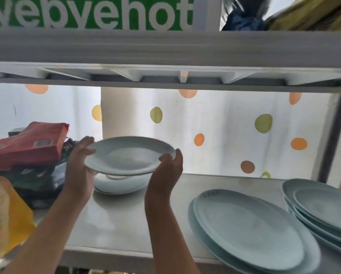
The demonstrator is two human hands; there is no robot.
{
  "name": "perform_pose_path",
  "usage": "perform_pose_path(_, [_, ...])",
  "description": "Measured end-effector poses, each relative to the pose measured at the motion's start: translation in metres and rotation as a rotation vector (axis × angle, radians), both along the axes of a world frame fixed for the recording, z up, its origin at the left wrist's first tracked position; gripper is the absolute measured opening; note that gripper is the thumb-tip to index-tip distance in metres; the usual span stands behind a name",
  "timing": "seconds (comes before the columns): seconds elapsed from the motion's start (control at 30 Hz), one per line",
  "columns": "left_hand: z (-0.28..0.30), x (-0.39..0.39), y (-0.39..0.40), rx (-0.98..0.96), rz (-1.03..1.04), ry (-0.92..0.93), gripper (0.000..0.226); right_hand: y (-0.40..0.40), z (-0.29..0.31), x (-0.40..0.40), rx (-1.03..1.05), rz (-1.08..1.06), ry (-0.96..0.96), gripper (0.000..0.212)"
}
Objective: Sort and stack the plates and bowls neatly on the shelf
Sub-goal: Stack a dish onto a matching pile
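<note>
A pale blue plate (130, 155) hangs tilted in the air above the shelf (126, 220). My left hand (79, 167) grips its left rim and my right hand (168, 171) grips its right rim from below. Directly under it, a small pile of pale dishes (118, 185) rests on the shelf. Two large oval blue plates (250, 230) lie stacked at the front right. A stack of several blue plates (323, 210) sits at the far right edge.
Red packets (25, 147) and dark bags (39, 186) pile up at the shelf's left end, with a yellow bag (9, 218) in front. An upper shelf (165, 48) runs close overhead. A dotted curtain (225, 131) hangs behind. A grey post (331, 135) stands right.
</note>
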State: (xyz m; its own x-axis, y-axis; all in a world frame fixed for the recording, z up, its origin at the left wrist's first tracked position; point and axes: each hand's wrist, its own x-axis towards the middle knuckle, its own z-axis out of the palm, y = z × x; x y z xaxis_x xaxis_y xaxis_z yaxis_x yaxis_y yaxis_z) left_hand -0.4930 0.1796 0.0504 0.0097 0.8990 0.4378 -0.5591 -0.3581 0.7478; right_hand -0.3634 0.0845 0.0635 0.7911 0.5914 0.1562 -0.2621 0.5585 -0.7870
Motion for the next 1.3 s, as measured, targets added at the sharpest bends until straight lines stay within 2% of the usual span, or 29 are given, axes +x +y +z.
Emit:
perform_pose_path(0.07, [0.012,0.008,-0.009,0.029,-0.049,-0.042,0.040,-0.012,0.014,0.006,0.022,-0.075,-0.084,0.053])
perform_pose_path(0.13, [0.019,0.020,-0.018,0.039,-0.100,-0.041,0.041,-0.025,0.022,0.017,0.037,-0.183,-0.188,0.035])
perform_pose_path(0.23, [0.027,0.040,-0.035,0.007,-0.172,-0.046,0.034,-0.049,0.025,0.046,-0.001,-0.302,-0.331,0.026])
perform_pose_path(0.3, [0.030,0.059,-0.048,0.018,-0.190,0.016,0.032,-0.072,0.027,0.071,-0.072,-0.359,-0.414,0.009])
perform_pose_path(0.37, [0.032,0.081,-0.063,0.036,-0.218,0.086,0.037,-0.095,0.027,0.099,-0.163,-0.412,-0.493,0.027])
perform_pose_path(0.43, [0.035,0.103,-0.079,0.077,-0.251,0.176,0.031,-0.117,0.025,0.124,-0.264,-0.476,-0.542,0.033])
perform_pose_path(0.53, [0.033,0.132,-0.088,0.130,-0.242,0.478,0.022,-0.146,0.016,0.156,-0.414,-0.525,-0.549,0.032])
perform_pose_path(0.63, [0.030,0.158,-0.097,0.175,-0.259,0.766,0.043,-0.173,0.002,0.178,-0.452,-0.533,-0.459,0.005])
perform_pose_path(0.73, [0.024,0.180,-0.110,0.181,-0.288,1.007,0.046,-0.193,-0.017,0.195,-0.510,-0.523,-0.435,0.006])
perform_pose_path(0.77, [0.021,0.186,-0.112,0.160,-0.318,1.056,0.049,-0.198,-0.024,0.200,-0.543,-0.522,-0.460,0.002])
perform_pose_path(0.83, [0.015,0.194,-0.113,0.127,-0.353,1.147,0.058,-0.207,-0.038,0.208,-0.641,-0.506,-0.496,0.008])
perform_pose_path(0.93, [0.007,0.202,-0.109,0.166,-0.340,1.273,0.058,-0.214,-0.051,0.210,-0.746,-0.437,-0.492,0.010])
perform_pose_path(1.1, [-0.004,0.207,-0.098,0.173,-0.282,1.351,0.056,-0.213,-0.060,0.211,-0.739,-0.434,-0.481,0.020])
perform_pose_path(1.3, [-0.016,0.213,-0.101,0.262,-0.299,1.469,0.051,-0.213,-0.069,0.218,-0.864,-0.436,-0.509,0.012])
